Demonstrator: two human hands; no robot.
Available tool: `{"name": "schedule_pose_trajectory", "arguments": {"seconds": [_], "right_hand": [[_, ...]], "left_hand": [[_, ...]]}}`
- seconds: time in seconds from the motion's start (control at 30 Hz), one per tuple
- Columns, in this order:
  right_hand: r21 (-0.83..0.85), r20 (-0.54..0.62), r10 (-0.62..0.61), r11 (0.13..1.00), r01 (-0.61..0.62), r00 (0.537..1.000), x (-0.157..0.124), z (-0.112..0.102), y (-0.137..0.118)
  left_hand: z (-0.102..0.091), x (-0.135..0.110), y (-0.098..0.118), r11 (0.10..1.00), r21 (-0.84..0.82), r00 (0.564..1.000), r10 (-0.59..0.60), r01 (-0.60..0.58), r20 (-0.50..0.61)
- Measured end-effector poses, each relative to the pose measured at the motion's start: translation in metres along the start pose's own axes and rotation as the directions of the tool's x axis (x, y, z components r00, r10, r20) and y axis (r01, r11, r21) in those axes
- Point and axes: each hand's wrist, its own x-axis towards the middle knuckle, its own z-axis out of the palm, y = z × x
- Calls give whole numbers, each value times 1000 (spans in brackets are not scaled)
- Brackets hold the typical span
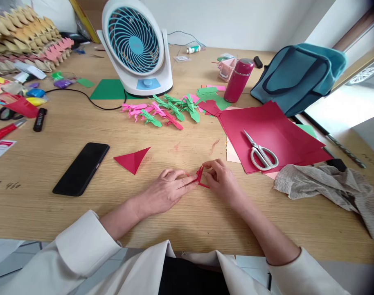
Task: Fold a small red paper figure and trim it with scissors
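Observation:
A small piece of folded red paper (199, 175) lies on the wooden table between my two hands. My left hand (171, 189) holds it down from the left, its long fingertips resting on the paper and the thumb side bent. From the right, my right hand (221, 180) pinches the paper's edge between thumb and forefinger, the other fingers curled in. Fingertips cover part of the folds. To the left of my left hand sits a separate red paper triangle (133, 159), creased down its middle and touched by neither hand.
A black phone (81, 169) lies at left. White-handled scissors (262, 153) rest on red sheets (285, 131), beside a grey cloth (325, 186). Behind are folded green and pink paper figures (174, 107), a fan (138, 49), a red flask (238, 80) and a teal bag (297, 78).

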Motion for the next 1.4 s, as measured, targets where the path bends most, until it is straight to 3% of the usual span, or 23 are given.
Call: {"name": "schedule_pose_trajectory", "arguments": {"seconds": [0.17,0.33,0.47,0.57,0.73,0.83,1.17,1.4], "right_hand": [[-49,22,-61,997,62,998,-2,0,-2],[16,33,-138,990,138,990,-6,-5,-7],[2,124,-347,937,350,930,-9,-10,-9],[-68,221,-420,894,443,880,-10,-11,-8],[-105,271,-408,888,448,872,-11,-13,-4],[-101,280,-401,891,442,872,-12,-15,-4],[-100,296,-407,886,452,864,-13,-16,-1],[-121,298,-399,885,449,867,-14,-15,-1]], "left_hand": [[1,-2,5,1000,29,998,-8,6,59],[4,-3,4,1000,4,997,-1,1,72],[6,-4,3,999,-46,998,-22,24,51],[6,-5,1,995,-98,1000,-22,22,-1],[3,-7,-7,980,-178,981,-115,87,-157],[3,-8,-10,973,-204,971,-147,108,-190],[-5,-2,-6,998,16,998,-55,55,-18],[-2,-7,-5,996,5,995,-93,93,-45]]}}
